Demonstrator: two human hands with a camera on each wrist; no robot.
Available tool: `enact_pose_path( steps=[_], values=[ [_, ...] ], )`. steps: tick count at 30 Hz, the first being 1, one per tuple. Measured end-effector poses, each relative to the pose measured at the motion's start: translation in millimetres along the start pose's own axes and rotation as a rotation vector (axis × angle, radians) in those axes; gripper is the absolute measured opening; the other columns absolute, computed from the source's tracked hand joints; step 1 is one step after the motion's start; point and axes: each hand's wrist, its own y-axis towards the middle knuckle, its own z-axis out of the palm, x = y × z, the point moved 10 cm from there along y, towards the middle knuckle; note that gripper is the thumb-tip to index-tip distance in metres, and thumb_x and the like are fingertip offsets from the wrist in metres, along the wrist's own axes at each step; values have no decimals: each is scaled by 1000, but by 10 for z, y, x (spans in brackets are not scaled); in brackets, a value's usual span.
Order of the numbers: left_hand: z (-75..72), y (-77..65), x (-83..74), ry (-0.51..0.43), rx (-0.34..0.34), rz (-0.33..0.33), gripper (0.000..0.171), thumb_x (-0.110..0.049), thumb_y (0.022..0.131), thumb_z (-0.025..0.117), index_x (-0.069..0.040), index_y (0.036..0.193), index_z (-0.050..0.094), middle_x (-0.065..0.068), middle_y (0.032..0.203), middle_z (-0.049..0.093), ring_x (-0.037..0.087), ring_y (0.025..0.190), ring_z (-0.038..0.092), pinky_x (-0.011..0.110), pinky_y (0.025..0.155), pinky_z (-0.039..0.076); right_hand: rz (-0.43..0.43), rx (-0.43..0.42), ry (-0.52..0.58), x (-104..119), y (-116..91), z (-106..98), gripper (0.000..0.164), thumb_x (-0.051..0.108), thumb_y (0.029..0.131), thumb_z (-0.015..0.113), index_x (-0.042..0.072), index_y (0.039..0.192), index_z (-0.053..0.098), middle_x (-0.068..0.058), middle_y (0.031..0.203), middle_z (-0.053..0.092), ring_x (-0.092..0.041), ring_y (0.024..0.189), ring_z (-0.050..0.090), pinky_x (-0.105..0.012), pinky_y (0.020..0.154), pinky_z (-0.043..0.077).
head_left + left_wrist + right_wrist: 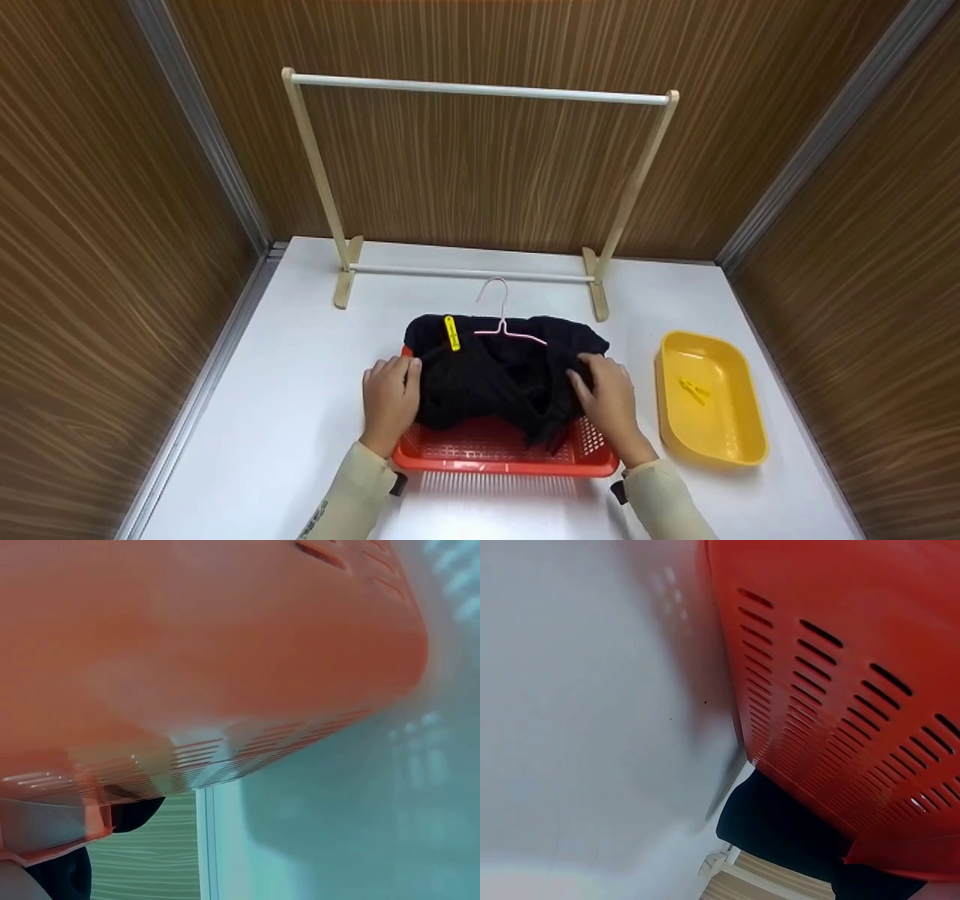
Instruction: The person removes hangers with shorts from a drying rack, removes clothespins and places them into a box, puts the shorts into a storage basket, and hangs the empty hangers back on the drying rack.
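A red plastic basket (506, 469) stands on the white table, heaped with a black garment (472, 382) that drapes over its far rim. A pink hanger (502, 328) lies in the garment, hook pointing to the rack. One yellow clothespin (452, 333) is on the cloth at the left. My left hand (391, 401) grips the basket's left side, thumb by the rim. On the opposite side my right hand (611, 397) holds the rim, thumb and forefinger against the black cloth. The wrist views show mostly the basket's slotted walls (817, 682).
Behind the basket stands a wooden rack with a white top bar (480, 88) and a low crossbar (472, 273). To the right sits a yellow tray (712, 442) with a yellow clothespin (695, 390) inside. Wood-patterned walls (480, 172) enclose the table (300, 390).
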Motion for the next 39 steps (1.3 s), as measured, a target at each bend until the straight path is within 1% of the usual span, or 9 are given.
enact_pose_path(
  steps=[4, 7, 10, 17, 23, 30, 33, 39],
  values=[
    [19, 7, 22, 23, 8, -8, 20, -24, 103, 63, -12, 89, 71, 4, 83, 70, 27, 75, 57, 42, 71, 39, 6, -1, 8, -3, 0, -2, 27, 16, 91, 78, 2, 113, 69, -17, 103, 73, -40, 93, 67, -54, 84, 48],
    [35, 6, 38, 32, 24, -21, 20, -25, 104, 63, -12, 91, 72, 4, 85, 71, 27, 77, 58, 42, 72, 40, 11, 1, 14, -7, -1, -2, 27, 16, 92, 78, 3, 113, 69, -17, 104, 73, -39, 93, 66, -54, 84, 48],
    [45, 2, 34, 34, 34, -19, 21, -25, 104, 62, -12, 91, 71, 4, 85, 71, 28, 77, 58, 43, 72, 40, 13, 0, 14, -12, -6, -5, 28, 17, 91, 79, 2, 113, 69, -17, 104, 73, -39, 93, 66, -54, 84, 48],
    [31, -8, 13, 49, 25, -7, 20, -24, 104, 63, -11, 93, 73, 6, 87, 71, 30, 78, 59, 43, 72, 40, -8, 1, 1, 7, -6, -5, 28, 16, 92, 78, 2, 114, 70, -18, 105, 73, -39, 96, 68, -54, 86, 49],
    [27, -5, 12, 50, 13, -3, 18, -24, 103, 64, -11, 93, 72, 5, 88, 72, 29, 79, 59, 42, 72, 40, -7, -5, 7, 7, -8, -17, 28, 16, 92, 78, 2, 114, 70, -17, 105, 73, -39, 95, 67, -54, 85, 48],
    [30, -5, 22, 40, 28, -20, 18, -24, 103, 64, -11, 93, 73, 5, 88, 73, 29, 79, 60, 43, 74, 41, -14, -13, 8, 11, -15, -21, 28, 16, 91, 78, 2, 114, 70, -17, 105, 73, -39, 94, 67, -53, 84, 48],
    [29, 2, 22, 35, 34, -24, 19, -24, 103, 64, -11, 93, 73, 5, 88, 72, 29, 79, 59, 43, 74, 41, -9, -13, 17, 9, -11, -23, 28, 16, 91, 78, 2, 114, 70, -17, 105, 74, -39, 94, 67, -53, 84, 48],
    [22, 2, 12, 46, 19, -7, 18, -24, 103, 64, -11, 93, 72, 5, 87, 72, 28, 78, 59, 43, 73, 40, 15, -9, 34, -18, -13, -15, 28, 16, 90, 79, 3, 114, 71, -16, 105, 74, -38, 94, 67, -53, 84, 48]
  ],
)
